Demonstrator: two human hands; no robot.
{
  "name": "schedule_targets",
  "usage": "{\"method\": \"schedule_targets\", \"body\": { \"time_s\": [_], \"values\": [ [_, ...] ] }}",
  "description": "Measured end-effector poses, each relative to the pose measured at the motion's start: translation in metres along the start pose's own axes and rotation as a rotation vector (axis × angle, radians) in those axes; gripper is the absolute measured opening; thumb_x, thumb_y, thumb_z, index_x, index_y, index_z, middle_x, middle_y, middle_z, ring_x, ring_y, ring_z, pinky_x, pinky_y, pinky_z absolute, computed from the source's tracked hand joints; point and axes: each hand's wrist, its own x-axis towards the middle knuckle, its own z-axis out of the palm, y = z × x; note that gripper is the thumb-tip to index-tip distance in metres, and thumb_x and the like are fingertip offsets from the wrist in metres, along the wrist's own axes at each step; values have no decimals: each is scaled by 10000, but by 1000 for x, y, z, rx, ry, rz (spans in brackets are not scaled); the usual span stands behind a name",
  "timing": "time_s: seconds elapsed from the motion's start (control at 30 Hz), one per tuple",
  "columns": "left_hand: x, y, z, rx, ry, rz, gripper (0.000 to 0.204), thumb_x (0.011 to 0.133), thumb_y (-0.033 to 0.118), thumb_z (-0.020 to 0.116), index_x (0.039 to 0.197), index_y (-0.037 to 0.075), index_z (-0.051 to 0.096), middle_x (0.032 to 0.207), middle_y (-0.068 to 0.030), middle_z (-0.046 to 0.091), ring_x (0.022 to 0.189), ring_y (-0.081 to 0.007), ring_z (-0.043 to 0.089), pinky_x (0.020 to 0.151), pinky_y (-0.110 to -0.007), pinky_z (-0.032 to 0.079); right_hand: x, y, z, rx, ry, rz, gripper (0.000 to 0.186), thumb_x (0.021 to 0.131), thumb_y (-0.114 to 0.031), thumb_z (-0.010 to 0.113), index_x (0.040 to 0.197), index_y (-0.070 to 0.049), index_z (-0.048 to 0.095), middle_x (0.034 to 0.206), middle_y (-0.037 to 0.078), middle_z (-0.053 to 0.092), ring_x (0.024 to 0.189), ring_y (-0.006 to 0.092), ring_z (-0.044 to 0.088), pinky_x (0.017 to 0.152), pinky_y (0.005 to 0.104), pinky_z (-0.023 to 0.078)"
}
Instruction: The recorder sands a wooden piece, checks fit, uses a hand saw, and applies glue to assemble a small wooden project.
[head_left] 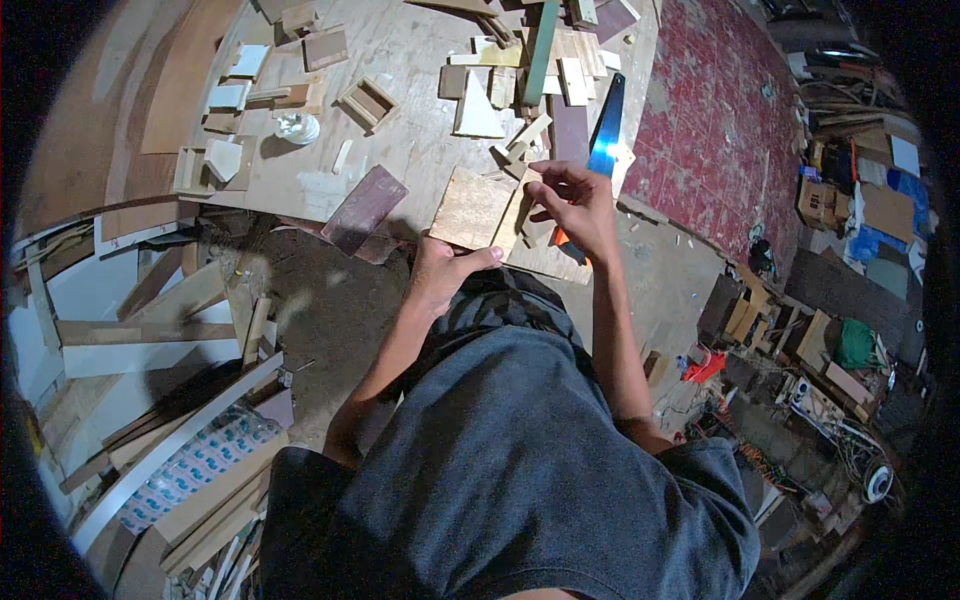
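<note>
My left hand is closed on the near edge of a square light wooden board. Its thumb presses the lower end of a narrow wooden strip that lies along the board's right side. At the strip's upper end, my right hand pinches it between thumb and bent fingers. Just beyond the right hand, a handsaw with a shiny bluish blade rests on the worktable; part of its orange handle shows below that hand.
Wood offcuts, a long green strip, a small open wooden box and a whitish round object lie on the table. A purplish-brown board overhangs the near edge. Scrap boards pile up at left; clutter covers the right.
</note>
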Motion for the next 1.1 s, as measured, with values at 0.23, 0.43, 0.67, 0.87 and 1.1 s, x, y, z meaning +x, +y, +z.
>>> {"method": "schedule_targets", "body": {
  "time_s": [0.23, 0.43, 0.67, 0.87, 1.1],
  "values": [
    [22, -25, -15, -12, 2, -50, 478, 755, -23, 736, 1203, -7, 568, 1051, -94, 675, 886, -154, 663, 753, -292, 554, 10, 27, 4, 35, -38, 92, 259, 875, -57, 683, 1107, 33, 614, 864, 85, 681, 738, 160, 677, 608, 302, 595],
    [69, -108, -62, -20, 34, -244, 475, 785, -31, 703, 1232, 3, 547, 1102, -97, 659, 906, -174, 668, 741, -289, 562, 40, 147, 20, 288, -133, 242, 377, 897, -48, 653, 1220, 82, 510, 868, 175, 675, 739, 233, 692, 619, 349, 595],
    [106, -171, -93, 553, 226, -36, 302, 674, 19, 761, 963, -29, 686, 859, -111, 733, 774, -176, 705, 700, -304, 540, 42, 289, 49, 216, 80, 323, 199, 906, -52, 632, 1070, 33, 557, 882, 129, 675, 757, 200, 680, 674, 332, 595],
    [122, -180, -86, 650, 144, -109, 411, 639, 9, 753, 1043, 0, 679, 870, -123, 731, 750, -159, 694, 681, -303, 530, 20, 300, 32, 484, 113, 322, 114, 912, -34, 593, 1014, -3, 552, 894, 123, 670, 780, 204, 682, 715, 346, 600],
    [127, -177, -72, 672, 77, -85, 609, 688, -16, 729, 1262, -4, 527, 874, -109, 724, 767, -136, 680, 677, -298, 524, -18, 263, -6, 570, -28, 490, 46, 877, -44, 582, 916, -20, 585, 851, 95, 675, 782, 200, 682, 738, 371, 576]
  ]
}}
